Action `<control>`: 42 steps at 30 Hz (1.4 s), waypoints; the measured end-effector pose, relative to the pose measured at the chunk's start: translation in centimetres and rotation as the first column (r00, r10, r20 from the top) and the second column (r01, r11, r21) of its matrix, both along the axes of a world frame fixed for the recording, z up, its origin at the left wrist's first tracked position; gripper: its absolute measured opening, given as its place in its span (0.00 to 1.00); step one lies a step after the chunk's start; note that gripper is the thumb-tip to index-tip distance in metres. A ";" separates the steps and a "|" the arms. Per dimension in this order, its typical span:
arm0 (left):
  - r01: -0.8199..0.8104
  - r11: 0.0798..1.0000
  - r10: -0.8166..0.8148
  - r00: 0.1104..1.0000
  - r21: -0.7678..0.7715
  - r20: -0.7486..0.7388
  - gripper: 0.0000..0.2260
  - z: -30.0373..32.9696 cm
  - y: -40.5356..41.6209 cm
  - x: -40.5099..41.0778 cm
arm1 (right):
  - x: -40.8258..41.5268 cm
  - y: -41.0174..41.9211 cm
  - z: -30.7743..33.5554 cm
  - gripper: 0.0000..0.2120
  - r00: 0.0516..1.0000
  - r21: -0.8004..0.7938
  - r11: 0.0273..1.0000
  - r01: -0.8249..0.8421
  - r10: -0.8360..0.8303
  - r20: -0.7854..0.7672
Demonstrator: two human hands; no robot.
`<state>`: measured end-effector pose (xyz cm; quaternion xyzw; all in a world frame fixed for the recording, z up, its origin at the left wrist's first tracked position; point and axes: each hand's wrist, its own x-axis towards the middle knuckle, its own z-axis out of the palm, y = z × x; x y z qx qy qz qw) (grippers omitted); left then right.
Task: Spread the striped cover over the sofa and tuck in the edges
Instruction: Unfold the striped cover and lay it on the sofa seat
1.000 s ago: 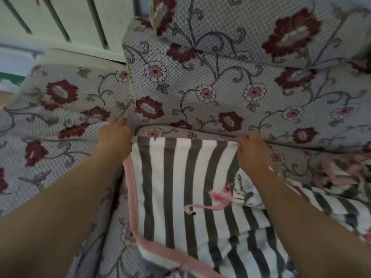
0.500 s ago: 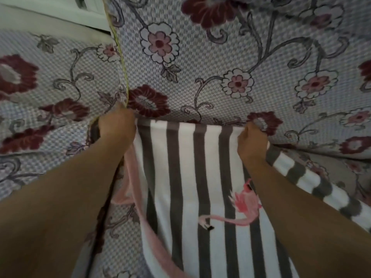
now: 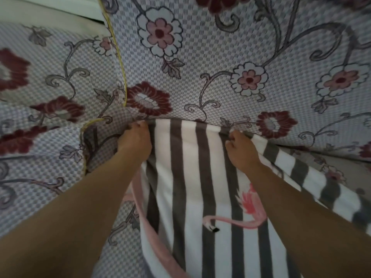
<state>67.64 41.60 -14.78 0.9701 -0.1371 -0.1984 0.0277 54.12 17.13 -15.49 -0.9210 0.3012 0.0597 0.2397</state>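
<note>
The striped cover point(image 3: 192, 177), white with grey stripes, a pink border and a pink flamingo print, lies over the seat of the floral sofa point(image 3: 200, 63). Its far edge sits in the crease where the seat meets the backrest. My left hand point(image 3: 134, 140) grips the cover's far left corner at that crease, fingers curled. My right hand point(image 3: 241, 150) pinches the far edge about a forearm's width to the right, knuckles bent. The cover's right part trails off loosely toward the lower right.
The sofa armrest point(image 3: 40, 109), in the same grey fabric with red flowers and yellow piping, stands at the left. A white wall panel point(image 3: 60, 9) shows at the top left. Bare seat fabric point(image 3: 345, 167) shows at the right.
Both hands have pushed the cover's far edge deeper into the crease at the backrest, and my view has moved closer. The cover lies flatter across the seat than a second ago.
</note>
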 end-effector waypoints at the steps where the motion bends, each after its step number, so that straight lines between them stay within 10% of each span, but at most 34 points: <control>1: 0.009 1.000 -0.007 0.998 0.028 -0.064 0.19 -0.2 0.2 0.0 | 0.1 -0.1 0.2 0.13 0.996 0.004 0.999 -0.041 0.041 -0.083; 6: -0.005 0.996 -0.006 0.992 -0.086 -0.127 0.22 1.8 1.4 0.0 | -1.1 2.6 2.6 0.18 0.963 -0.147 0.960 -0.240 0.216 -0.162; 16: -0.372 0.918 0.332 0.911 -0.139 -0.246 0.20 4.4 5.3 -12.1 | 1.7 13.5 6.1 0.12 0.899 0.156 0.890 -0.428 0.437 -0.032; 20: -0.184 0.977 0.165 0.973 -0.109 -0.164 0.18 5.2 8.4 -12.1 | 2.0 14.9 5.7 0.12 0.865 0.200 0.862 -0.467 0.491 -0.098; 26: 0.085 0.941 -0.064 0.995 0.329 -0.073 0.14 5.8 10.2 -10.2 | 2.2 14.6 5.7 0.12 0.847 0.270 0.826 -0.494 0.528 -0.065; 36: 0.153 0.975 -0.152 0.988 -0.159 0.014 0.22 3.8 4.6 -6.3 | 2.5 9.7 5.9 0.12 0.971 -0.071 0.969 -0.238 0.240 0.010; 42: 0.052 0.995 -0.055 0.998 -0.089 -0.025 0.19 2.6 0.0 0.2 | 2.2 3.3 4.6 0.13 0.994 -0.293 0.955 0.040 -0.068 -0.086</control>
